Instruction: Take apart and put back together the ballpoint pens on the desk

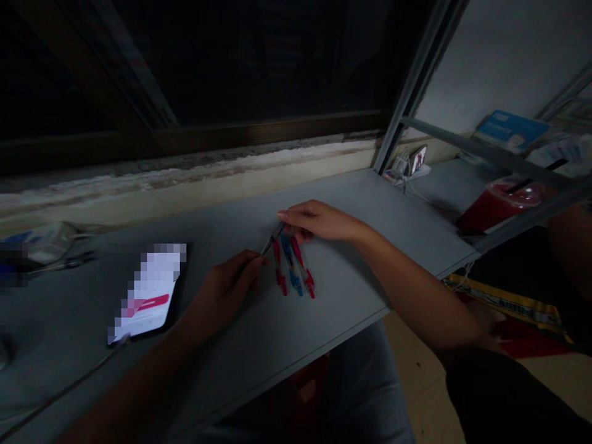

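My left hand [235,277] is closed around the near end of a dark pen [272,239] held slantwise above the desk. At the pen's far end, the thumb and fingers of my right hand [309,220] are pinched together on it. Just below my right hand, three pens lie side by side on the desk: a red pen [280,274], a blue pen [293,268] and another red pen [305,271]. My right fingers partly hide their upper ends.
A lit phone [155,290] with a cable lies left on the grey desk [342,283]. Metal shelf posts [393,139] stand at the right. Beyond them are a small phone [418,160], a red container [494,200] and part of another person [571,246]. A dark window fills the back.
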Tool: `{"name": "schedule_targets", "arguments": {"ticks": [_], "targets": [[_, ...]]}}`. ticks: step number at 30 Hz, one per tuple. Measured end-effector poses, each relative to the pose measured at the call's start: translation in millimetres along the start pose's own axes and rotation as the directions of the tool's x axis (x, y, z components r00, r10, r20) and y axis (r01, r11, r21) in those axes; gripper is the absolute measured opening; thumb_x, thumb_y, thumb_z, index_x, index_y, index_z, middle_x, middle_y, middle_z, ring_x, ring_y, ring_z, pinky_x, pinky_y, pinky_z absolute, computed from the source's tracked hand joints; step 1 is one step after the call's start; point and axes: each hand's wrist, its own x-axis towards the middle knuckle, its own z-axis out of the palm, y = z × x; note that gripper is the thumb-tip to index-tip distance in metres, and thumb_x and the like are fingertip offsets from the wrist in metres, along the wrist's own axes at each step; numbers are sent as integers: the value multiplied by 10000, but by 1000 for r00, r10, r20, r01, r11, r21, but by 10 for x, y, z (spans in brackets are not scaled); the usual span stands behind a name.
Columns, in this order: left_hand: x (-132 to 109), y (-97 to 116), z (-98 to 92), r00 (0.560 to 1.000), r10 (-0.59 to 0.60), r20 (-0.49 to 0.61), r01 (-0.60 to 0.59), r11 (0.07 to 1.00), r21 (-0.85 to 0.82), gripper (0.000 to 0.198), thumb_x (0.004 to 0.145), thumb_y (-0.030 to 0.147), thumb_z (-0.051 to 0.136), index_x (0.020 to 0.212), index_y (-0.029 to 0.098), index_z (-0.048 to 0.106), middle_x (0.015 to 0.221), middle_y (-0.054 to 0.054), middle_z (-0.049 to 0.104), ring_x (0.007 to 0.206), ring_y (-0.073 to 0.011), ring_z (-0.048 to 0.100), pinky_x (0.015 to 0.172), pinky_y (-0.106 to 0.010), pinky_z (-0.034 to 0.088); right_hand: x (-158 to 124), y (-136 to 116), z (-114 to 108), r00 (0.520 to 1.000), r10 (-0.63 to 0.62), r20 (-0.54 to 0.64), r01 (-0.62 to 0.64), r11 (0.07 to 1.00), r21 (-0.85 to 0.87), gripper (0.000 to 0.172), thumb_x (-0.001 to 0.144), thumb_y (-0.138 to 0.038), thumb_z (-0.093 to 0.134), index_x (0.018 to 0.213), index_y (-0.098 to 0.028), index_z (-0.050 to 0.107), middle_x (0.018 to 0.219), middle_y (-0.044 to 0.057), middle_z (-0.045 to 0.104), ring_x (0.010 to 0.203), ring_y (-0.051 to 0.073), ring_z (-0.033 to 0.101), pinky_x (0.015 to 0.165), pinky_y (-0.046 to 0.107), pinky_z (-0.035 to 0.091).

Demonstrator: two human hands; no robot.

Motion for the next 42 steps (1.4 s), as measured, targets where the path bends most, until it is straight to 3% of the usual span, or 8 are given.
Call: {"name": "schedule_targets", "arguments": {"ticks": [3, 7, 12, 16, 21, 26, 31, 42], "targets": [[-2, 5, -2, 1000, -18, -5, 18, 1000, 6, 368, 1042, 478, 418, 928, 204, 636, 662, 42, 565, 589, -144, 543, 572, -252, 413, -12, -8, -60, 994, -102, 36, 99, 991, 91, 357, 861, -480, 762, 955, -170, 612, 680, -43, 647, 562, 76, 547, 560, 212, 434], [-8, 24, 3, 1000, -9, 6, 9, 1000, 7, 381, 1037, 486, 422, 882, 204, 625, 668, 38, 574, 595, -143, 551, 586, -249, 423, -13, 21, -81, 998, -45, -50, 40, 995, -89, 448, 973, -525, 600, 715, -160, 571, 514, -43, 539, 485, 72, 482, 519, 219, 380], [-15, 80, -8, 998, -40, -47, 41, 999, 12, 402, 1037, 499, 397, 893, 202, 627, 669, 30, 585, 588, -150, 552, 580, -255, 424, 10, 44, -51, 987, -156, 24, 152, 981, 123, 438, 802, -360, 822, 1132, -188, 590, 798, -30, 696, 602, 88, 587, 583, 219, 457], [-24, 107, -10, 999, -42, -33, 42, 999, 6, 397, 1028, 502, 401, 854, 210, 606, 658, 30, 578, 581, -152, 546, 571, -253, 428, 22, 49, -19, 994, -100, 43, 99, 995, 17, 344, 931, -449, 686, 772, -156, 601, 608, -19, 618, 547, 87, 557, 569, 224, 438], [-27, 103, -6, 998, -56, -31, 56, 998, 5, 401, 1027, 504, 393, 871, 211, 617, 648, 32, 576, 576, -153, 545, 564, -251, 429, 22, 47, -25, 989, -145, 39, 140, 984, 113, 293, 847, -354, 793, 987, -174, 610, 700, -41, 651, 584, 87, 568, 563, 212, 441], [-27, 55, -1, 999, -26, -43, 28, 999, 28, 421, 1032, 518, 404, 936, 196, 656, 651, 34, 566, 571, -149, 543, 568, -255, 419, 10, 49, -44, 997, -72, 37, 74, 995, -66, 433, 969, -485, 631, 691, -156, 587, 538, -33, 569, 499, 71, 481, 533, 220, 391], [-18, 17, -13, 997, -40, -74, 43, 998, 41, 451, 1033, 552, 389, 895, 199, 633, 645, 28, 583, 554, -150, 541, 552, -263, 406, 29, 79, -62, 986, -142, 88, 134, 987, 83, 277, 883, -392, 749, 996, -178, 614, 741, -18, 683, 646, 104, 599, 591, 217, 461], [-51, 79, -18, 989, -11, -145, 36, 985, 171, 426, 1007, 542, 429, 887, 215, 675, 663, 9, 644, 563, -166, 589, 614, -289, 448, 39, 54, -13, 987, -133, 90, 145, 979, -146, 538, 967, -644, 547, 700, -177, 556, 516, -57, 502, 520, 87, 440, 586, 233, 372]]}}
